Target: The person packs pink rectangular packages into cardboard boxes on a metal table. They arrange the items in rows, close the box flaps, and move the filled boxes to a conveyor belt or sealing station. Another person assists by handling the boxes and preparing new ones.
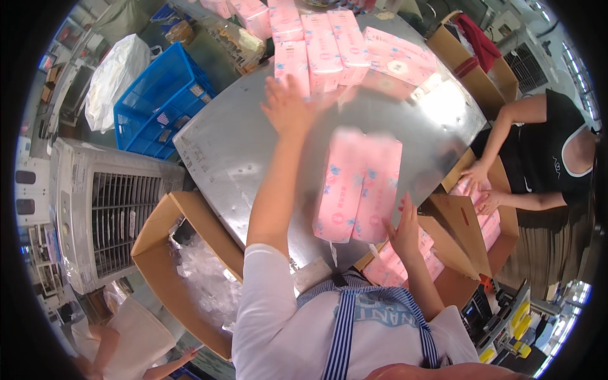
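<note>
Two pink tissue packs (358, 190) with blue patterns lie side by side on the metal table in front of me. My right hand (403, 231) is at their near right corner with its fingers stretched; whether it touches the wrap I cannot tell. Farther off, my left hand (288, 109) reaches out with spread fingers, holding nothing. It is beside the nearest pack (292, 63) of a group of pink packs, some of them standing close together. Another pink pack (399, 56) lies at the group's right.
A carton of pink packs (405, 263) stands by my right arm. A co-worker's hands (481, 187) handle packs in another carton. To my left are a carton of clear plastic (206, 278), an air cooler (114, 209) and a blue crate (161, 104). The metal table (221, 158) has a curved edge.
</note>
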A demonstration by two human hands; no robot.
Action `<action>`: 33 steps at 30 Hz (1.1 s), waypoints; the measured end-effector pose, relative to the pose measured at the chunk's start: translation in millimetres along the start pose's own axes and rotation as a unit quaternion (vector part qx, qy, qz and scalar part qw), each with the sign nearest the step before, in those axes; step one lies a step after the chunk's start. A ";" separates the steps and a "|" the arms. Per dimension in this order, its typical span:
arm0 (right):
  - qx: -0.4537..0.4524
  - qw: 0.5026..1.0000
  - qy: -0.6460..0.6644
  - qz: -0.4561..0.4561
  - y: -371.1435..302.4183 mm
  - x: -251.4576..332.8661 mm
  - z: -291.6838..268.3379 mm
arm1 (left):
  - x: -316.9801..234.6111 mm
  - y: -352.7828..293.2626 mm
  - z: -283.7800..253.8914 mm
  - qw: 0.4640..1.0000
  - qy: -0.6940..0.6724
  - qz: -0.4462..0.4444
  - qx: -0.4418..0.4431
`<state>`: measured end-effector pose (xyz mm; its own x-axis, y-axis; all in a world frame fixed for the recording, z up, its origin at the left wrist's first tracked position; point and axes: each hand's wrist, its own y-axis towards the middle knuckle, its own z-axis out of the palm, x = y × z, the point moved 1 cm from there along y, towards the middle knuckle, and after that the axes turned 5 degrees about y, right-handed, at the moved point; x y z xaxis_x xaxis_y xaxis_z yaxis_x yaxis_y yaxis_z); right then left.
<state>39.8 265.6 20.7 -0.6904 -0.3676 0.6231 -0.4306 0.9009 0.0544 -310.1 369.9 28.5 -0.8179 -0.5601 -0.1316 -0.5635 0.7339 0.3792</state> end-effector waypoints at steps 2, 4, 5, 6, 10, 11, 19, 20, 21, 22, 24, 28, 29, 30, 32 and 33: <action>-0.015 0.999 0.041 -0.025 14.4 0.8 0.4 | 26.0 8.8 18.6 0.981 -0.026 -0.072 0.180; -0.032 0.992 0.115 0.025 26.6 -16.8 2.8 | 8.2 -3.7 -30.4 0.943 -0.041 -0.071 0.324; -0.031 0.982 0.176 0.062 34.2 -29.8 10.0 | 20.7 -29.5 -27.0 0.951 -0.034 -0.039 0.304; -0.030 0.966 0.236 0.099 43.2 -38.6 16.1 | 36.2 -55.6 -21.0 0.958 -0.028 -0.004 0.287; 0.053 0.750 0.584 0.308 81.0 -70.9 47.3 | 83.7 -103.8 -42.4 0.830 -0.344 -0.044 0.437; 0.062 0.745 0.578 0.328 83.6 -71.5 53.6 | 98.4 -114.0 -22.4 0.757 -0.485 -0.096 0.427; 0.005 0.741 0.617 0.264 74.9 -32.7 37.3 | 84.0 -147.3 19.2 0.669 -0.547 -0.248 0.438; -0.010 0.851 0.487 0.198 65.5 -33.0 26.7 | 78.7 -149.9 3.7 0.668 -0.548 -0.241 0.443; -0.017 0.931 0.343 0.126 51.5 -31.9 15.0 | 83.0 -159.7 0.0 0.653 -0.579 -0.232 0.430; -0.028 0.980 0.189 0.049 37.3 -36.9 3.6 | 85.7 -166.3 -3.4 0.637 -0.611 -0.218 0.416; -0.066 0.957 0.279 0.047 2.8 -59.9 -5.0 | 77.4 -181.2 -19.4 0.587 -0.665 -0.231 0.400; -0.152 0.759 0.608 0.175 -55.1 -54.1 -22.6 | 44.4 -226.2 -38.4 0.520 -0.709 -0.263 0.397; -0.143 0.737 0.623 0.219 -67.3 -52.6 -23.1 | 30.9 -234.8 -37.2 0.514 -0.704 -0.267 0.412; -0.151 0.724 0.630 0.238 -82.8 -58.3 -33.3 | 17.0 -243.5 -36.2 0.506 -0.699 -0.272 0.426; -0.172 0.705 0.639 0.253 -112.5 -67.9 -55.5 | -8.8 -253.0 -34.1 0.495 -0.689 -0.250 0.465; -0.190 0.700 0.638 0.256 -132.7 -72.3 -71.3 | -24.0 -260.5 -31.6 0.483 -0.683 -0.236 0.495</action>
<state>188.3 189.0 24.1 0.4897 0.3140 0.8134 0.0372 0.9245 -0.3793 -140.1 180.0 -38.2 0.4950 -0.4756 -0.7272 0.0493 0.8509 -0.5230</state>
